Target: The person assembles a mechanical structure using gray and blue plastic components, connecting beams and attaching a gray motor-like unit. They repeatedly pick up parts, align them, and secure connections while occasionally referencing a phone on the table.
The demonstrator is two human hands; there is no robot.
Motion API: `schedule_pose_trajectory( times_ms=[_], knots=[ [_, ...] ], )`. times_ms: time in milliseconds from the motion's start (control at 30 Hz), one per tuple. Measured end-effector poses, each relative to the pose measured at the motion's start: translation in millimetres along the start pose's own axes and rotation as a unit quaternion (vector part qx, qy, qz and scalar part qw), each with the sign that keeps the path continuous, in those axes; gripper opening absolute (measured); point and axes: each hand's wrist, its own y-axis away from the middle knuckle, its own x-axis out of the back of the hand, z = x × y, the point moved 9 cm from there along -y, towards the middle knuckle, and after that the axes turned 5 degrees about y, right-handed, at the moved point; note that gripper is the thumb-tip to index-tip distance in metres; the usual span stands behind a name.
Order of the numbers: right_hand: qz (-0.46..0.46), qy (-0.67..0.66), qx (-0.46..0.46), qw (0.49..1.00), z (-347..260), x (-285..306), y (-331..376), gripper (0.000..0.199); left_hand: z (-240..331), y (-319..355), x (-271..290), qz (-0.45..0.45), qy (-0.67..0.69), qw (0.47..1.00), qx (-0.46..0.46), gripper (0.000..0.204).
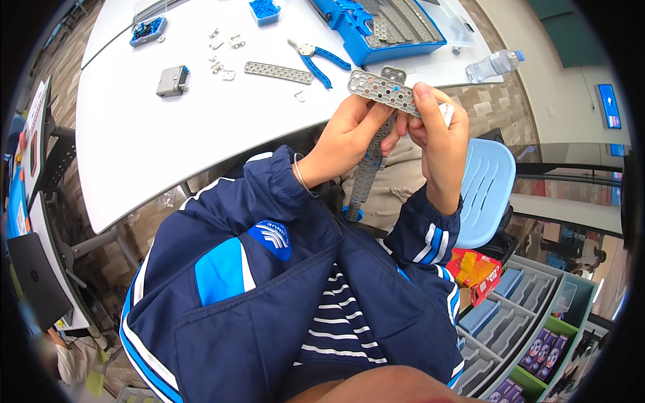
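My two hands hold an assembly of grey perforated building beams (377, 88) above my lap, past the table's near edge. One beam lies crosswise at the top, with a small blue pin showing in its holes, and a long beam hangs down toward my knees. My left hand (341, 144) is closed on the assembly from the left, thumb under the crosswise beam. My right hand (440, 138) pinches the beam's right end, thumb on top. A white piece (446, 113) shows by the right fingers; whether it is attached is unclear.
On the white table (134, 161) lie blue-handled pliers (319, 59), a loose grey beam (279, 72), a grey block (173, 81), small connectors (216, 41) and tubs of blue pins (265, 11). A blue parts box (390, 54) and water bottle (495, 65) stand behind. A light-blue chair (485, 195) is at right.
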Motion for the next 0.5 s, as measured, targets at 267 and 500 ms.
schedule_pose_trajectory(
  times_ms=[267, 500],
  knots=[
    [0.051, 0.161, 0.184, 0.968, -19.9, -2.3, 22.6, 0.032, 8.6, -3.0, 18.6, 0.04, -0.037, 0.998, 0.007, 0.032],
    [0.082, 0.104, 0.169, 0.977, -6.9, 4.8, 16.9, 0.031, 5.4, -1.2, 22.4, 0.019, 0.024, 0.999, 0.011, 0.042]
  ],
)
